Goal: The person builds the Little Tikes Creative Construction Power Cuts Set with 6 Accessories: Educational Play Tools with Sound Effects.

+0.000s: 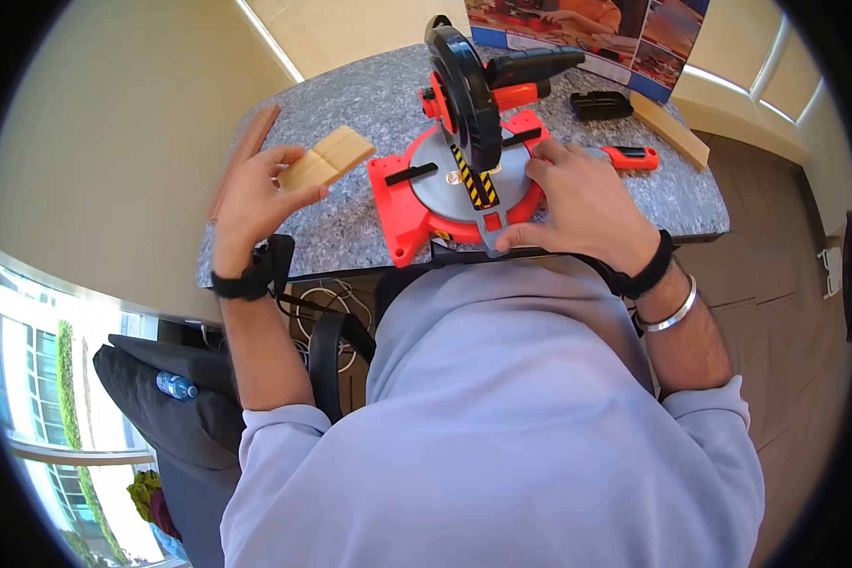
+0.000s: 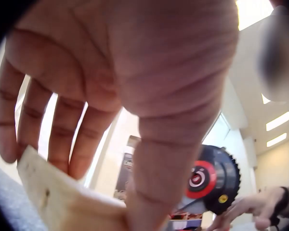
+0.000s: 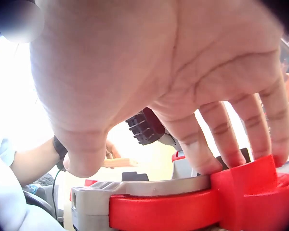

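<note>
My left hand (image 1: pixel 248 197) holds a pale wooden block (image 1: pixel 327 159) by its edges, thumb on the near side and fingers on the far side. A seam crosses the block, which is held up left of the red and grey toy miter saw (image 1: pixel 432 220). The saw's black toothed disc (image 2: pixel 216 178) stands raised over its turntable. Fairly straight fingers of my right hand (image 1: pixel 587 204) rest on the red right side of the saw base (image 3: pixel 168 211). My right thumb lies by the grey tab (image 1: pixel 493 227) at the front.
A red-handled tool (image 1: pixel 631 157) lies right of the saw, partly behind my right hand. Further back are a black tray (image 1: pixel 600 105), a wooden strip (image 1: pixel 672 133) and a picture box (image 1: pixel 587 33). Reddish-brown strips (image 1: pixel 244 159) lie along the table's left edge.
</note>
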The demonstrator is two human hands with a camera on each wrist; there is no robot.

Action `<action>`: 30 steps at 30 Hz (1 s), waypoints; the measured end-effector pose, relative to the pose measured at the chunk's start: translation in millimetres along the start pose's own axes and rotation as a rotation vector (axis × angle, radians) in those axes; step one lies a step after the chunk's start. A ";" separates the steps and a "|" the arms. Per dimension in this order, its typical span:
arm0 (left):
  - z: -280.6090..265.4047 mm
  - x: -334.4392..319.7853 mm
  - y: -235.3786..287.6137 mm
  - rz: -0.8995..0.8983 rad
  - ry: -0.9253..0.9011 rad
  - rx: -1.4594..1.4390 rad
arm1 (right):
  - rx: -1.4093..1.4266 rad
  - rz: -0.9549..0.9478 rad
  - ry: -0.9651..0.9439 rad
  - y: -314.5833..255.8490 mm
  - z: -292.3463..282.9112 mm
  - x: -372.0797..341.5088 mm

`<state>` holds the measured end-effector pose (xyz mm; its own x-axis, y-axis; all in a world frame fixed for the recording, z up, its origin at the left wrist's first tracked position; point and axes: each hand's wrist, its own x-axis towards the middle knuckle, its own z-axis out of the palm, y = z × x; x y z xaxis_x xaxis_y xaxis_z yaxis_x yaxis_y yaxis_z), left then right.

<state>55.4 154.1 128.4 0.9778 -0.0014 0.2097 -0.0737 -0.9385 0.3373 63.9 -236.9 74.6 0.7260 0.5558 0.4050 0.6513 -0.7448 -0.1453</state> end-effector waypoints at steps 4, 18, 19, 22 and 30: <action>-8.6 -18.9 39.8 0.328 -0.163 -0.087 | 0.012 0.018 -0.028 3.0 -1.5 2.8; 66.5 17.4 114.2 0.524 -0.078 -0.073 | 0.132 0.030 -0.043 5.8 -4.2 2.8; 67.7 16.7 113.6 0.541 -0.055 -0.112 | 0.134 0.029 -0.046 5.4 -3.3 2.8; 66.2 14.5 110.9 0.546 -0.070 -0.153 | 0.080 0.021 -0.015 3.1 -0.1 2.6; 71.9 5.6 108.8 0.459 -0.086 -0.068 | 0.114 -0.024 -0.018 9.2 6.1 2.9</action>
<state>67.0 27.2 100.3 0.8538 -0.4420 0.2751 -0.5118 -0.8096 0.2873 73.4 -239.9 68.9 0.7127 0.5804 0.3940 0.6890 -0.6846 -0.2379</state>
